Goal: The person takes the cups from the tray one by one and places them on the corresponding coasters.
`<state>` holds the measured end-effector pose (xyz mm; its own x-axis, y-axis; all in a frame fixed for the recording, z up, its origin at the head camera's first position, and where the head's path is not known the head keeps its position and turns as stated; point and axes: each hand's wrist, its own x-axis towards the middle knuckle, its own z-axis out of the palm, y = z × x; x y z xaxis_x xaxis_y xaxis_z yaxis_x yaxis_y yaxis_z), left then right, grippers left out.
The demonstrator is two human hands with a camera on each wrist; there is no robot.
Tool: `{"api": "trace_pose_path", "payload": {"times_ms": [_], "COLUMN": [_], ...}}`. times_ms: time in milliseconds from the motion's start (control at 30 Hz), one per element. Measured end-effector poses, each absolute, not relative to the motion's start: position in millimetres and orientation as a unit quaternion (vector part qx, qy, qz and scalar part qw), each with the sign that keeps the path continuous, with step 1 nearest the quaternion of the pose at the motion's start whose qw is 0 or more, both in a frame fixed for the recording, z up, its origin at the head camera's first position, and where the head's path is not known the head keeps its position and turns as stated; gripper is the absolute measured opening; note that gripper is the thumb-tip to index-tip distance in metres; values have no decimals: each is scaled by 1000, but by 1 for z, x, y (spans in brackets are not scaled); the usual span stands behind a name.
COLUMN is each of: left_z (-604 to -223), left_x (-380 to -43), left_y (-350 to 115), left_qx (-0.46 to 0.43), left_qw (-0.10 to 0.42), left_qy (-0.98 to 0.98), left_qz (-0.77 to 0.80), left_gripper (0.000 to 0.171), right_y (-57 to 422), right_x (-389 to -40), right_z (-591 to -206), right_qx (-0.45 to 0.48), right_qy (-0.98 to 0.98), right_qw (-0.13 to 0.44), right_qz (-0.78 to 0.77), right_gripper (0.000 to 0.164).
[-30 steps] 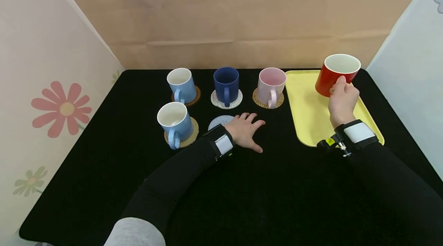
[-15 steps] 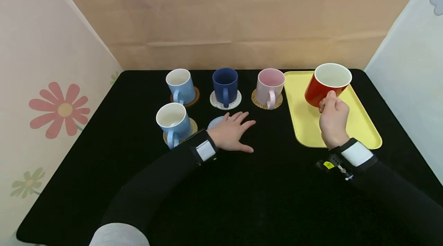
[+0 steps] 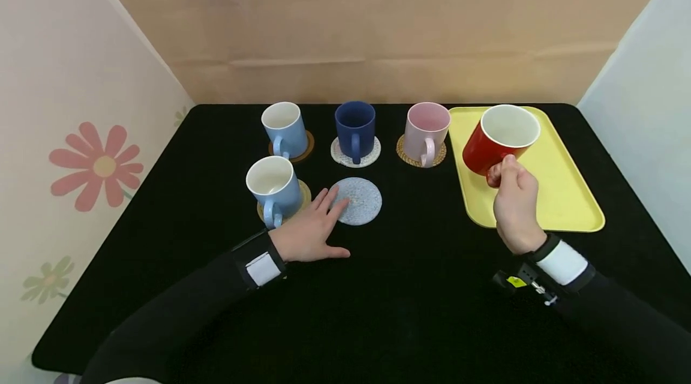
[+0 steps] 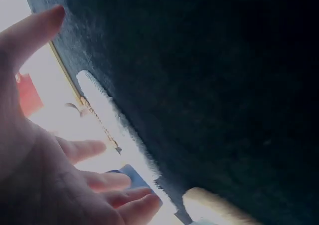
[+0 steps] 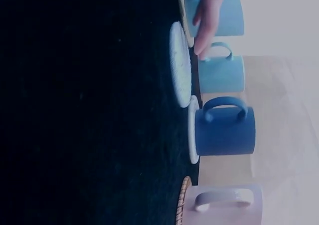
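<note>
In the head view my right hand (image 3: 516, 207) grips the handle of a red mug (image 3: 488, 147) with a white inside, tilted and held above the yellow tray (image 3: 577, 210). My left hand (image 3: 310, 228) has its fingers spread and holds nothing. Its fingertips reach the left edge of a light blue-grey round coaster (image 3: 360, 201); whether they touch it I cannot tell. Just left of that hand a light blue mug (image 3: 278, 189) stands on a tan coaster. The right wrist view shows the bare coaster (image 5: 180, 65) beside the dark blue mug (image 5: 227, 130); the red mug is out of that view.
Along the back of the black table (image 3: 421, 312) stand a second light blue mug (image 3: 286, 132) on a brown coaster, the dark blue mug on a white coaster and a pink mug (image 3: 423, 135) on a woven coaster. Walls rise at the back and both sides.
My left hand has drawn back left and slightly toward me, uncovering the blue-grey coaster. My right hand has brought the red mug left and nearer, over the tray's left part.
</note>
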<state>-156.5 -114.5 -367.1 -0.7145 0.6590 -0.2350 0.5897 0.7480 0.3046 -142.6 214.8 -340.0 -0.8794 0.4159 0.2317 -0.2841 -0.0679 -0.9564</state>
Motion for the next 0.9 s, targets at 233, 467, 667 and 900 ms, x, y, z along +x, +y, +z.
{"api": "trace_pose_path", "payload": {"times_ms": [233, 467, 667, 900], "left_z": [-369, -369, -369, -370], "left_x": [-155, -157, -159, -160], "left_y": [-120, -122, -122, -120], "left_qx": [279, 263, 265, 264], "left_qw": [196, 209, 209, 208], "left_qy": [930, 934, 935, 937], "left_qz": [134, 125, 107, 94], "left_gripper": [105, 117, 119, 120], "right_y": [207, 192, 177, 154], "right_x": [-133, -122, -117, -115], "right_z": [-335, -330, -332, -340], "right_qx": [-54, -31, 17, 53], "right_qy": [-633, -645, -663, -706], "right_qw": [235, 211, 189, 138], "right_qz": [736, 733, 724, 692], "right_gripper": [35, 32, 33, 38]}}
